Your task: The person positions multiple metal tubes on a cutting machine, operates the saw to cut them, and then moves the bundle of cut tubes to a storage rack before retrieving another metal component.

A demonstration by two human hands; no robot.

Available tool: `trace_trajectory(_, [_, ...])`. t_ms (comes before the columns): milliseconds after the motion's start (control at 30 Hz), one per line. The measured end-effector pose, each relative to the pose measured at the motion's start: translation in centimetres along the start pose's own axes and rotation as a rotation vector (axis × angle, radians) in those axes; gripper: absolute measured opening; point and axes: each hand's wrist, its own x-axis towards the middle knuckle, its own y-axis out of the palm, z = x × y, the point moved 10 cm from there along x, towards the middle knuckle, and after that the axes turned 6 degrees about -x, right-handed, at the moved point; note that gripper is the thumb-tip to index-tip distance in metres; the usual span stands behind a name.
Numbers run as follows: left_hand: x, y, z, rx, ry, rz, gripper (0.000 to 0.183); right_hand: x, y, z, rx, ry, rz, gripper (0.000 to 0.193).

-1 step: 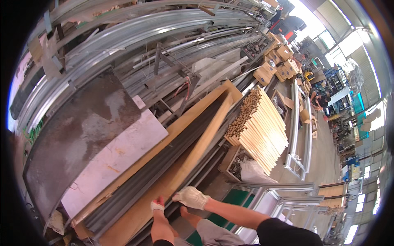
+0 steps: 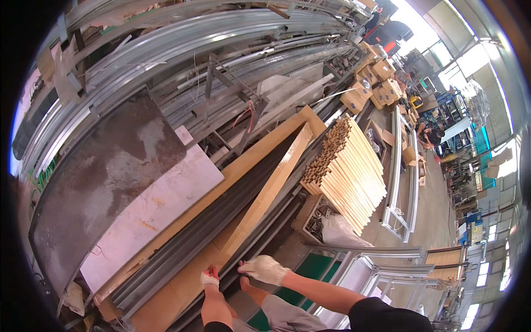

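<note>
A long, narrow cardboard box [image 2: 191, 260] lies open on a slant ahead of me. Long dark grey strips [image 2: 166, 276] fill its left part. Its right side flap [image 2: 271, 188] stands up, with a shiny strip along it. My left hand [image 2: 209, 276], in a white glove with bare fingertips, pinches the near right edge of the cardboard. Just to its right, my right hand [image 2: 265, 270], in a white knitted glove, has its fingers curled together by the flap's near end. Whatever its fingertips hold is hidden.
A stained dark sheet [image 2: 110, 166] and a pale pink board [image 2: 160, 207] lie left of the box. Stacked wooden sticks [image 2: 351, 171] stand to the right. Metal frames [image 2: 381, 265] are beside my right arm. Metal profiles [image 2: 182, 44] fill the back. Another person [image 2: 428, 135] works far right.
The box's right flap has tilted outward, showing more of the dark strips and the shiny strip. My right hand has shifted slightly right and down; my left hand has moved slightly left.
</note>
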Motion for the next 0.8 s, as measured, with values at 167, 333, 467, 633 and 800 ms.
trace_trajectory(167, [-13.6, 3.0, 2.3, 0.102, -0.011, -0.426, 0.017, -18.7, 6.1, -10.4, 0.063, 0.563, 0.366, 0.044])
trace_trajectory(333, [-15.7, 7.2, -2.0, 0.432, 0.043, 0.341, 0.01, -23.7, 6.6, -12.9, -0.059, 0.8, 0.443, 0.068])
trace_trajectory(467, [-15.4, 13.0, -6.8, 0.82, 0.1, 0.201, 0.019, -23.5, 7.2, -14.3, 0.255, 1.002, 0.362, 0.05])
trace_trajectory(633, [-18.8, 19.7, -14.8, 0.42, 0.146, -0.017, 0.026, -16.2, 10.0, -14.5, 0.585, 0.82, 0.323, 0.028])
trace_trajectory(800, [-27.4, 27.1, -23.2, 0.454, 0.396, -0.17, 0.033, -2.2, 5.0, -10.6, 0.892, 0.697, 0.14, 0.026])
